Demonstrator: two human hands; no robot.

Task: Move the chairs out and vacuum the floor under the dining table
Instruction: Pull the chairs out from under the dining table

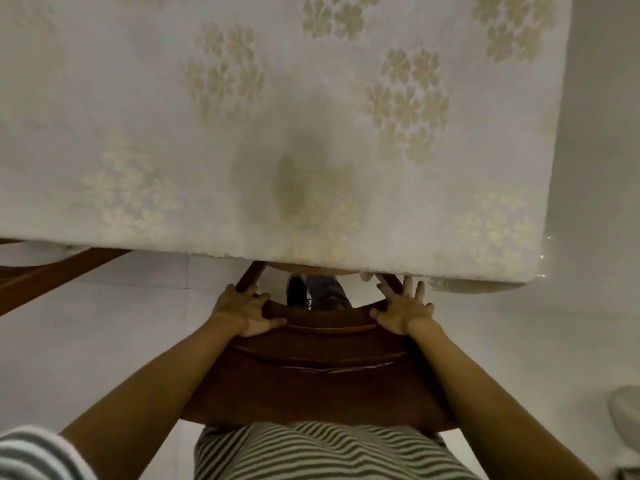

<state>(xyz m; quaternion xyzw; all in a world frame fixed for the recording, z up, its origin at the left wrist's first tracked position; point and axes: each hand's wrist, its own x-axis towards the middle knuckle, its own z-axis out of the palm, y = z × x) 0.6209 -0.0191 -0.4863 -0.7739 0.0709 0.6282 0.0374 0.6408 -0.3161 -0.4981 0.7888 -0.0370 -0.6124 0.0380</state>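
- The large dining counter (pixel 277 133), covered with a white cloth patterned in pale gold flower clusters, fills the upper part of the view. Nothing is seen on the part in view.
- The white tiled floor (pixel 104 341) is visible on both sides of the counter. The floor beneath it is hidden by the cloth, so its condition cannot be judged. No vacuum cleaner is seen, and vacuuming is judged not yet begun.
- The dark brown wooden chair with a curved slatted back (pixel 318 375) stands at the near edge of the counter, its back close against the person's striped top. The front of its seat lies under the cloth's hem, so it is judged not yet moved out.
- A second brown wooden chair (pixel 52 275) is partly seen at the left, close to the counter edge. It is judged to be awaiting removal; any other chairs are out of view.
- The left grip (pixel 247 311) is closed over the left end of the chair's top rail, fingers curled over the far side and thumb on the near side.
- The right grip (pixel 403 310) is laid over the right end of the same rail, fingers spread down the far side and thumb hooked on the near side.
- The task is assessed as at an early stage: one chair is held for pulling, and all vacuuming is outstanding.
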